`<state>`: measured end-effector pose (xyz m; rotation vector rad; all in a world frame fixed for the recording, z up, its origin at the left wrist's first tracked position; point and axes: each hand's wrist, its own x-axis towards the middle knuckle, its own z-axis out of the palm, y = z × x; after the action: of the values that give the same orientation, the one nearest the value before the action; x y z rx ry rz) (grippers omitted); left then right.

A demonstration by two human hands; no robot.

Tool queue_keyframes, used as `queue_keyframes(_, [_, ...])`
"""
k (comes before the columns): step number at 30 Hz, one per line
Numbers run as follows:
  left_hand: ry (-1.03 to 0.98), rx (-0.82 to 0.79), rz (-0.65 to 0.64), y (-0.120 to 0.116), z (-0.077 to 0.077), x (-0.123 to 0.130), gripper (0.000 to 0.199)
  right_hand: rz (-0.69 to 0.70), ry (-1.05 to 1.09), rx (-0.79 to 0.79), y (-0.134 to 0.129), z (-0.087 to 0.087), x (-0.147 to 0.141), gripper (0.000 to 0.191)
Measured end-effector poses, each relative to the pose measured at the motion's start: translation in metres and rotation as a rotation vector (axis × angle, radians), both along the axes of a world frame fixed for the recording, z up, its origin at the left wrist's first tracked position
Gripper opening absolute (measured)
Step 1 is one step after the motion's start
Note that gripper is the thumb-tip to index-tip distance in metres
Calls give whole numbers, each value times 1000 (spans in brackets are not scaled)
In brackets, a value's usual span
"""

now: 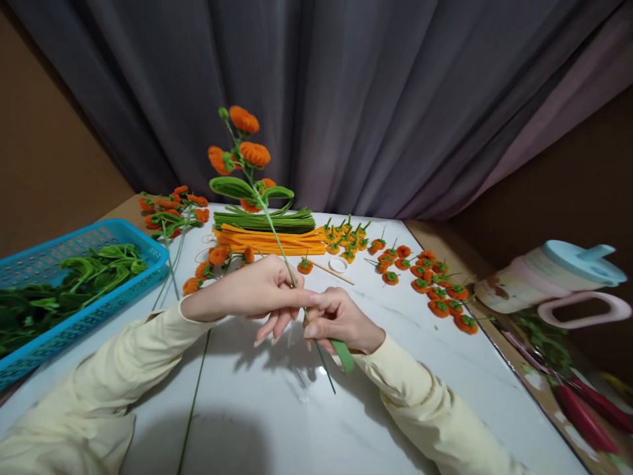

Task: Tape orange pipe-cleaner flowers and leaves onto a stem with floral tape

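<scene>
A chenille flower stem with orange blooms, a small green bud and two green leaves slants across the middle, blooms up and away from me. My left hand is closed round the stem at mid-length, its index finger reaching towards my other hand. My right hand pinches the lower stem and also holds a strip of green floral tape, which hangs in a loop below its fingers. The stem's bare end pokes out beneath both hands, above the white tabletop.
Finished orange flower stems lie at the back left, beside a blue basket of green leaves. Green and orange chenille strips lie behind my hands. Several loose orange flower heads, a tumbler and red-handled pliers are on the right.
</scene>
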<state>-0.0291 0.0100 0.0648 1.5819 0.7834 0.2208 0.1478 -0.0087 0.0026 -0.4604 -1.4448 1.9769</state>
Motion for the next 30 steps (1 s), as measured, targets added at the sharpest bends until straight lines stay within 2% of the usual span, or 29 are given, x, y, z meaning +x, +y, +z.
queue_keyframes(2, [-31,-8,-17,-1,0,0,35,10,24,-22,1,-3,0,26])
queue_keyframes(9, [-121,9,-79,-8,7,-2,26,200,172,-208,2,-28,-8,41])
queue_keyframes(14, [-156,-40,-129,-8,9,-5,23,283,187,-276,-3,-26,-11,41])
queue_keyframes(18, [-164,13,-168,-7,10,-8,21,310,164,-310,-5,-26,-10,37])
queue_keyframes(21, [-164,67,-180,-6,9,-9,20,245,122,-272,-6,-21,-8,35])
queue_keyframes(24, [-164,92,-128,-4,6,-9,19,138,57,-164,-6,-9,-5,28])
queue_keyframes(27, [-130,73,-61,-2,1,-7,22,54,-43,-45,-5,2,-2,23])
queue_keyframes(30, [-99,31,-32,-1,-2,-5,27,10,-99,-5,-3,3,-1,28])
